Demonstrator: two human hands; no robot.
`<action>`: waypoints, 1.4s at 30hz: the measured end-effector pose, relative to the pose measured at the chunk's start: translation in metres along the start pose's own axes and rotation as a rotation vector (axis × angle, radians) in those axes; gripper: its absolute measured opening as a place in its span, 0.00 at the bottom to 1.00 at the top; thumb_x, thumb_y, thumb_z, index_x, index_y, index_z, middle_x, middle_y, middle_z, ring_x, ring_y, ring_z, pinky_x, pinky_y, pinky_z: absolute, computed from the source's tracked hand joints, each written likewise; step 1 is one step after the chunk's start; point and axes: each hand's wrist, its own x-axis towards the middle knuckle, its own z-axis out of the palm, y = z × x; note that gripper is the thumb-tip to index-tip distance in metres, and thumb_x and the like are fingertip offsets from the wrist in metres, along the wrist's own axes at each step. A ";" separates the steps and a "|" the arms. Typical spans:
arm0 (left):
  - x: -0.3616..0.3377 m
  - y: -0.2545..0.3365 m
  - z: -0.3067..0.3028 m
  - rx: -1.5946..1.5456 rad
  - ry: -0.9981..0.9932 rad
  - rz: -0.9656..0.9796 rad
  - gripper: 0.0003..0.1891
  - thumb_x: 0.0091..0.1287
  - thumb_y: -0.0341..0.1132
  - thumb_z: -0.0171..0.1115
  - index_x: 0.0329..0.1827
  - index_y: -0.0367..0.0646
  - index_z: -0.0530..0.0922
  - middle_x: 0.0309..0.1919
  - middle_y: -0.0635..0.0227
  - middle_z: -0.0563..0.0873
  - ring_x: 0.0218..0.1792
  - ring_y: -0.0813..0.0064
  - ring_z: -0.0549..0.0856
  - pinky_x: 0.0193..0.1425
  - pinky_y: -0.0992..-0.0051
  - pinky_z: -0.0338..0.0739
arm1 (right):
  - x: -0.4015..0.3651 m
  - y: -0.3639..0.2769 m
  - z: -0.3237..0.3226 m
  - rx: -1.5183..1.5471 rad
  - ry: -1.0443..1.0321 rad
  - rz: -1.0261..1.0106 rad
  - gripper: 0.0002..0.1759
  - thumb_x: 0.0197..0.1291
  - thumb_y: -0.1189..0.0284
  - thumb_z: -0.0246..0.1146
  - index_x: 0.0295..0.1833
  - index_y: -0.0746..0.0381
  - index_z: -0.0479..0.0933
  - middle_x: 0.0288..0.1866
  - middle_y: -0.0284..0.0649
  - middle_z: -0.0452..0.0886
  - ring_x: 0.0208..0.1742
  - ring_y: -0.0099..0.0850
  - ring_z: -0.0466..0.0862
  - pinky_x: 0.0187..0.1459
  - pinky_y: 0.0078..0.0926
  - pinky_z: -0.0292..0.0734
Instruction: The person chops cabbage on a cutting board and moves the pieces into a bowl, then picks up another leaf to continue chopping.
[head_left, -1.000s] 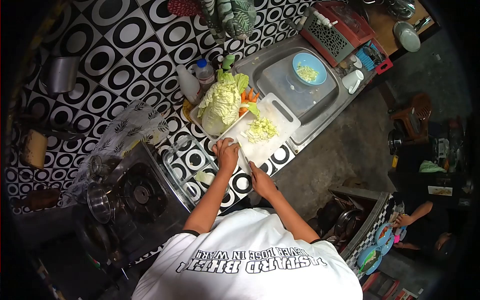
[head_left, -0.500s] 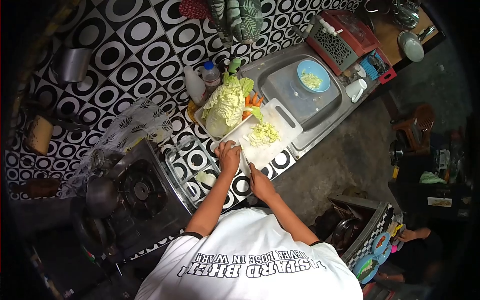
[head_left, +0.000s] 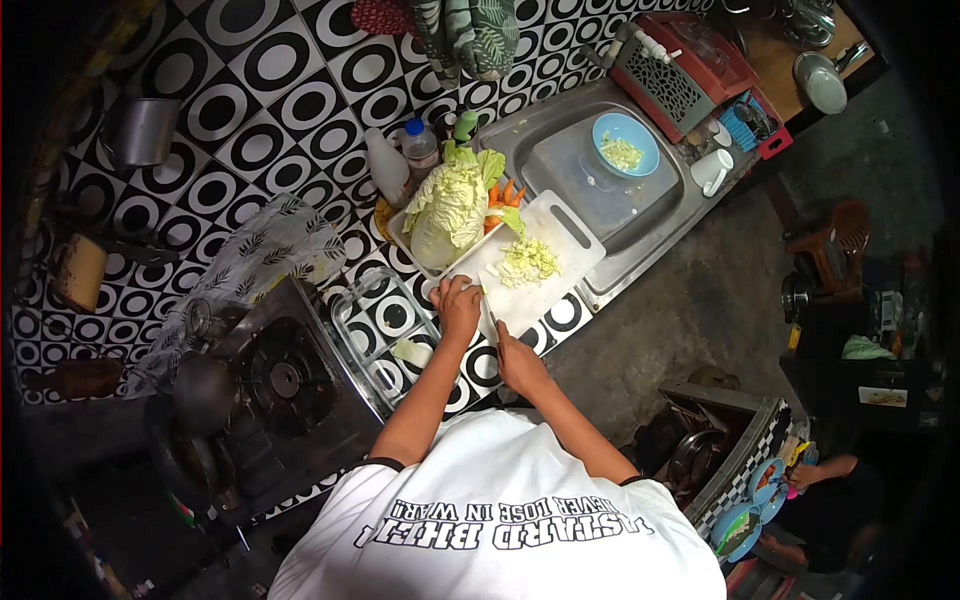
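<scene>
Left hand [head_left: 458, 305] is curling its fingers onto the white plastic chopping board [head_left: 560, 250], hold unclear. Right hand [head_left: 520, 362] is gripping the slim knife [head_left: 491, 325]. Best keeping fingertips tucked.

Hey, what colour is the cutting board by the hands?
White; the cutting board shows best in the head view, with chopped pale green cabbage on it.

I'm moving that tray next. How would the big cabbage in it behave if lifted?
The cabbage looks dense, probably heavy for one hand. Its frilly outer leaves likely flop or tear. Lying lengthwise in the tray, it might roll.
</scene>
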 end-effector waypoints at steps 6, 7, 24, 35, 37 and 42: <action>0.000 -0.002 0.002 -0.013 0.002 0.001 0.05 0.50 0.31 0.73 0.31 0.49 0.88 0.43 0.73 0.84 0.50 0.68 0.77 0.58 0.63 0.60 | 0.003 0.006 0.008 -0.089 -0.044 -0.007 0.42 0.52 0.82 0.57 0.74 0.77 0.50 0.40 0.62 0.81 0.41 0.58 0.82 0.44 0.49 0.77; 0.001 -0.003 0.002 -0.010 0.006 0.004 0.05 0.51 0.31 0.73 0.31 0.49 0.88 0.43 0.73 0.84 0.50 0.68 0.77 0.58 0.63 0.60 | 0.004 0.008 0.009 -0.111 -0.046 -0.017 0.44 0.51 0.83 0.57 0.74 0.77 0.49 0.39 0.62 0.81 0.40 0.57 0.82 0.43 0.49 0.77; 0.000 -0.001 0.002 0.008 -0.014 -0.010 0.06 0.50 0.30 0.72 0.32 0.49 0.89 0.43 0.74 0.83 0.50 0.68 0.77 0.59 0.63 0.61 | 0.003 0.009 0.002 -0.175 -0.119 -0.016 0.44 0.51 0.82 0.57 0.75 0.75 0.49 0.36 0.60 0.82 0.37 0.55 0.84 0.42 0.48 0.78; 0.000 0.002 0.000 0.001 -0.020 -0.015 0.06 0.51 0.29 0.71 0.32 0.48 0.89 0.44 0.73 0.83 0.50 0.67 0.76 0.59 0.64 0.60 | 0.005 0.017 0.012 -0.132 -0.084 -0.040 0.43 0.50 0.83 0.54 0.74 0.78 0.50 0.33 0.60 0.82 0.35 0.55 0.83 0.40 0.48 0.78; 0.000 0.002 0.001 0.001 -0.021 -0.022 0.06 0.52 0.29 0.71 0.32 0.48 0.89 0.44 0.73 0.83 0.50 0.67 0.76 0.59 0.64 0.60 | 0.006 0.017 0.012 -0.114 -0.072 -0.053 0.43 0.50 0.82 0.55 0.74 0.78 0.51 0.31 0.60 0.81 0.33 0.56 0.83 0.39 0.49 0.78; 0.000 0.001 0.000 0.002 -0.035 -0.011 0.06 0.52 0.29 0.71 0.33 0.47 0.89 0.45 0.72 0.83 0.51 0.67 0.76 0.59 0.64 0.60 | 0.008 0.009 0.007 -0.124 -0.082 -0.015 0.43 0.50 0.81 0.55 0.74 0.78 0.51 0.31 0.60 0.81 0.33 0.57 0.82 0.39 0.50 0.77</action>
